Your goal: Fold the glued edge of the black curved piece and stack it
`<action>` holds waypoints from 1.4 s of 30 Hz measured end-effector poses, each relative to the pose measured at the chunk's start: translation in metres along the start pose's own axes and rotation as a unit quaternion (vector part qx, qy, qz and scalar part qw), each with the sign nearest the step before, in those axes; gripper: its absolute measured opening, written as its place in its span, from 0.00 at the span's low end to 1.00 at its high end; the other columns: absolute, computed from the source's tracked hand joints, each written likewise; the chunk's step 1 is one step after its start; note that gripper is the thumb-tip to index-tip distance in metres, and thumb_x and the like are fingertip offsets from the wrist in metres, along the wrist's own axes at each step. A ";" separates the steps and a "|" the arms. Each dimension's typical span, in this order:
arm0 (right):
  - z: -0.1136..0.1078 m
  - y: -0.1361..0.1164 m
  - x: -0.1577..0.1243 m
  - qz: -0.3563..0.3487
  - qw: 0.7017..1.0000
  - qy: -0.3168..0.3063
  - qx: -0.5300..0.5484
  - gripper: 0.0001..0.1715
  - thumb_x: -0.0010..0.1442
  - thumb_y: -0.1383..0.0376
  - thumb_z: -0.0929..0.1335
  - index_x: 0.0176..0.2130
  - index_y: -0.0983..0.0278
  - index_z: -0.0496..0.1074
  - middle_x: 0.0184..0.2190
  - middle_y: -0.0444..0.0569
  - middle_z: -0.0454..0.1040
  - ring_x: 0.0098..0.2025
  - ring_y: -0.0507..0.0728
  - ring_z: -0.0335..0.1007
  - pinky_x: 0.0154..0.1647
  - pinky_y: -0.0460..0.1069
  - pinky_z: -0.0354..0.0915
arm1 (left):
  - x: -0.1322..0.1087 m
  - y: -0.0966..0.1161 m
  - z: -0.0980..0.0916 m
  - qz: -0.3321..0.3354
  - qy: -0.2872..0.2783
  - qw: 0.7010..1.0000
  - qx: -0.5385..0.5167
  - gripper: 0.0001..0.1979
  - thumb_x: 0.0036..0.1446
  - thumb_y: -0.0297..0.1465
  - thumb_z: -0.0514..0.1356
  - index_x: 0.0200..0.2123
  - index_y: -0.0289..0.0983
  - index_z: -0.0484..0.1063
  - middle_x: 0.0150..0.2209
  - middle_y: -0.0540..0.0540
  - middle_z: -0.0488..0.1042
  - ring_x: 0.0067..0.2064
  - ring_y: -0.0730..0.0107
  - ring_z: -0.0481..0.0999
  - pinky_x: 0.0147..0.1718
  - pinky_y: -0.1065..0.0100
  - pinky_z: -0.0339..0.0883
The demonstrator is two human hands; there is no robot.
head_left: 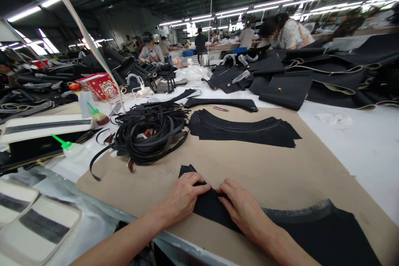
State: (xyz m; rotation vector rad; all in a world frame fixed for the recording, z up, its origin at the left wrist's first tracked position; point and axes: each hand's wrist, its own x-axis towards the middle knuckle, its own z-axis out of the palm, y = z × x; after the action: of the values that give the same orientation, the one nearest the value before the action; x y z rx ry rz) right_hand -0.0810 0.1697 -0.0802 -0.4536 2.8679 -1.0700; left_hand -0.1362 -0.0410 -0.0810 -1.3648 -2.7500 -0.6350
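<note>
A curved black fabric piece (204, 208) lies on the brown board in front of me. My left hand (186, 193) is closed on its upper edge near the left end, thumb and fingers pressed together. Close by on the right, my right hand (241, 205) pinches the same edge with bent fingers, its palm covering part of the cloth. Under my right forearm, to the right, is more black fabric (327, 232) with a shiny, crimped curved border. Beyond my hands rests a stack of curved black pieces (243, 126) with pleated edges.
A coil of black straps (149, 133) sits at the left of the brown board (174, 176). Small red-handled snips (220, 109) lie behind the stack. Green-tipped bottles (73, 147) stand at left. Black bag parts (286, 83) are piled at the back right. Other people work farther off.
</note>
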 end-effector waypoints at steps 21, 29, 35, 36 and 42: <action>0.002 0.009 -0.012 -0.022 0.999 0.009 0.021 0.08 0.62 0.75 0.62 0.37 0.64 0.66 0.37 0.48 0.66 0.41 0.57 0.62 0.44 0.52 0.61 | 0.004 0.036 0.021 -0.022 0.013 0.999 -0.033 0.18 0.60 0.21 0.49 0.50 0.39 0.70 0.43 0.45 0.72 0.46 0.63 0.68 0.46 0.61 0.67; -0.015 0.015 -0.023 0.005 1.000 -0.012 0.027 0.06 0.60 0.74 0.65 0.35 0.63 0.66 0.36 0.46 0.67 0.41 0.57 0.63 0.43 0.51 0.60 | -0.006 0.039 0.025 -0.007 0.037 0.999 -0.017 0.18 0.61 0.22 0.49 0.51 0.40 0.70 0.48 0.45 0.71 0.51 0.62 0.67 0.52 0.59 0.65; -0.025 0.016 -0.033 0.012 1.000 -0.018 0.023 0.06 0.61 0.73 0.65 0.35 0.62 0.67 0.35 0.45 0.68 0.40 0.56 0.64 0.43 0.51 0.59 | 0.004 0.049 0.019 -0.033 0.066 0.996 -0.049 0.16 0.59 0.20 0.53 0.46 0.40 0.73 0.44 0.47 0.73 0.48 0.63 0.69 0.51 0.58 0.64; -0.025 0.017 -0.035 0.009 1.000 -0.014 0.021 0.06 0.61 0.73 0.65 0.34 0.62 0.67 0.35 0.45 0.68 0.41 0.56 0.64 0.43 0.51 0.59 | 0.006 0.052 0.018 -0.040 0.072 0.995 -0.051 0.15 0.59 0.20 0.53 0.45 0.40 0.73 0.43 0.47 0.73 0.47 0.63 0.69 0.50 0.58 0.64; -0.020 0.022 -0.039 -0.026 1.000 0.009 0.007 0.06 0.62 0.74 0.64 0.35 0.63 0.66 0.36 0.45 0.67 0.40 0.56 0.63 0.43 0.51 0.59 | 0.020 0.068 0.027 -0.047 0.040 0.997 -0.053 0.18 0.59 0.19 0.52 0.45 0.43 0.74 0.39 0.48 0.73 0.43 0.65 0.69 0.43 0.62 0.67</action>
State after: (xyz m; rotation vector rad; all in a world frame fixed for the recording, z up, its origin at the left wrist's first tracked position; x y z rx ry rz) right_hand -0.0524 0.2095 -0.0813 -0.5229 2.8781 -1.1070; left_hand -0.0917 0.0204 -0.0783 -1.2051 -2.7669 -0.8308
